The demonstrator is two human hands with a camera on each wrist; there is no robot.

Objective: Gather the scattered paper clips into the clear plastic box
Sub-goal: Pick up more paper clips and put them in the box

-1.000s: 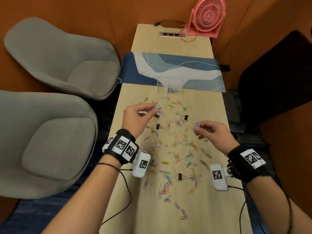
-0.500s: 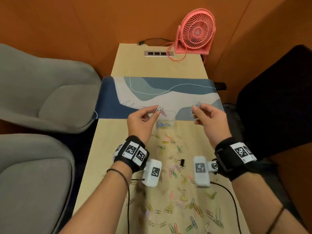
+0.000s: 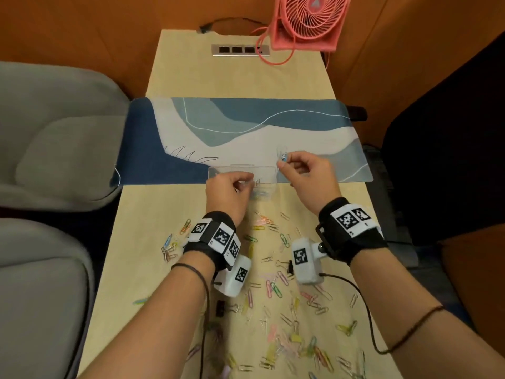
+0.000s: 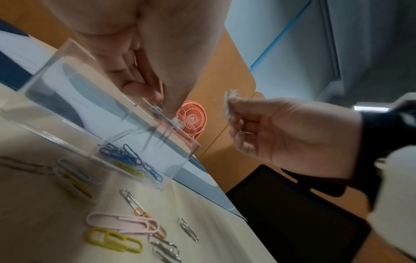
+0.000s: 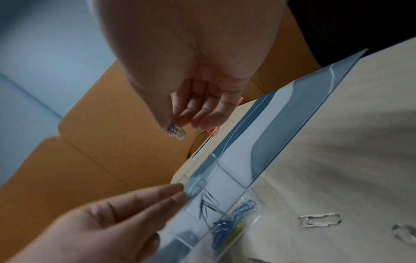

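The clear plastic box (image 3: 262, 173) (image 4: 67, 99) (image 5: 225, 195) stands where the mat meets the bare table; blue and yellow paper clips (image 4: 126, 156) (image 5: 223, 227) lie in it. My left hand (image 3: 247, 184) (image 4: 165, 110) (image 5: 182, 191) hovers over its opening, fingertips pinching a few clips, while other clips blur downward inside the box. My right hand (image 3: 282, 162) (image 4: 231, 106) (image 5: 178, 122) is raised just right of the box and pinches a small bunch of clips. Several coloured clips (image 3: 276, 288) lie scattered on the table nearer to me.
A blue and white mat (image 3: 246, 127) crosses the narrow table. A pink fan (image 3: 306, 20) and a socket strip (image 3: 240, 49) sit at the far end. Black binder clips (image 3: 288, 266) lie among the scatter. Grey chairs (image 3: 54, 132) stand left, a black chair (image 3: 437, 132) right.
Both hands carried clips from the scatter up to the box. The left hand has come down over the opening and clips are dropping in; the right hand holds its bunch beside the box.
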